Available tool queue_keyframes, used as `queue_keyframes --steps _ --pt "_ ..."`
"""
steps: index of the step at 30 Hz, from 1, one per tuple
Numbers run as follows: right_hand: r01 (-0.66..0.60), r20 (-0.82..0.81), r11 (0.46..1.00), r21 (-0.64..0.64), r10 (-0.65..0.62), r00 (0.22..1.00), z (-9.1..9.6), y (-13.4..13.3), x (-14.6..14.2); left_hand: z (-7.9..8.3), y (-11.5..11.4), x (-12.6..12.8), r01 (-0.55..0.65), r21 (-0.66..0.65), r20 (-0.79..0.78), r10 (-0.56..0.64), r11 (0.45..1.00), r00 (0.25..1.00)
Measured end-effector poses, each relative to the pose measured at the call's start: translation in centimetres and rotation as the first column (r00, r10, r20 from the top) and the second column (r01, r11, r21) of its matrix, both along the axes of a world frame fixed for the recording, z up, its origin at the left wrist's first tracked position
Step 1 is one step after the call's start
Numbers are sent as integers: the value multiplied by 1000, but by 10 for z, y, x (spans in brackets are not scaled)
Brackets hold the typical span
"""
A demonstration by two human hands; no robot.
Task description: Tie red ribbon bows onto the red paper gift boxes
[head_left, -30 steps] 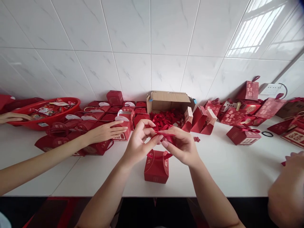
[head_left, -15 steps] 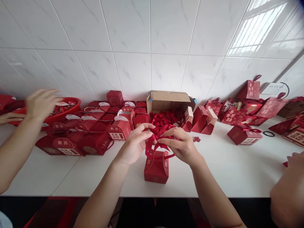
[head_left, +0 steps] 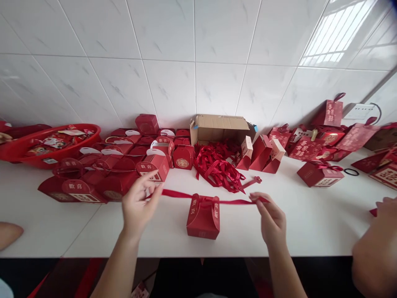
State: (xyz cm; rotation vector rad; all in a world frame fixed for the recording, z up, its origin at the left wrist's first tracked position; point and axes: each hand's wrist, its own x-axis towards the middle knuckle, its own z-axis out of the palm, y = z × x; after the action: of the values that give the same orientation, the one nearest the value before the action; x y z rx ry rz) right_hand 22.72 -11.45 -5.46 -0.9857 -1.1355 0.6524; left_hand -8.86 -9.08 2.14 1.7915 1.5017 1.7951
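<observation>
A small red gift box [head_left: 203, 217] with two curved handle flaps stands on the white table [head_left: 310, 223] in front of me. A red ribbon [head_left: 176, 194] runs through its handles and is stretched taut to both sides. My left hand [head_left: 138, 205] pinches the ribbon's left end. My right hand [head_left: 270, 217] pinches its right end. Both hands are level with the box top and well apart from it.
A pile of red ribbons [head_left: 218, 165] spills from an open cardboard box [head_left: 221, 128]. Several red gift boxes [head_left: 118, 165] lie at the left by a red basin [head_left: 49, 145]. More red boxes [head_left: 319, 174] sit at the right. Another person's arm [head_left: 375, 252] is at the right edge.
My hands have moved apart from above the box, pulling the ribbon tight sideways. The other person's arm at the left has withdrawn from over the boxes.
</observation>
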Motion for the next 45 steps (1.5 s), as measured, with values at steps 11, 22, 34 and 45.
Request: queue_keyframes --steps 11,22,34,45 --pt "351 341 911 -218 -266 902 -47 -19 20 -88 -16 -18 -6 -316 -69 -17 949 998" --pt "-387 124 759 -523 517 847 -12 1 -48 -62 -5 53 519 -545 418 -323 659 849" --pt "-597 -186 640 -484 591 785 -8 15 -28 -57 -8 43 313 -716 96 -356 624 930" --pt "-684 -334 614 -393 597 729 2 8 -20 -40 -17 46 229 -491 -210 -370 840 905"
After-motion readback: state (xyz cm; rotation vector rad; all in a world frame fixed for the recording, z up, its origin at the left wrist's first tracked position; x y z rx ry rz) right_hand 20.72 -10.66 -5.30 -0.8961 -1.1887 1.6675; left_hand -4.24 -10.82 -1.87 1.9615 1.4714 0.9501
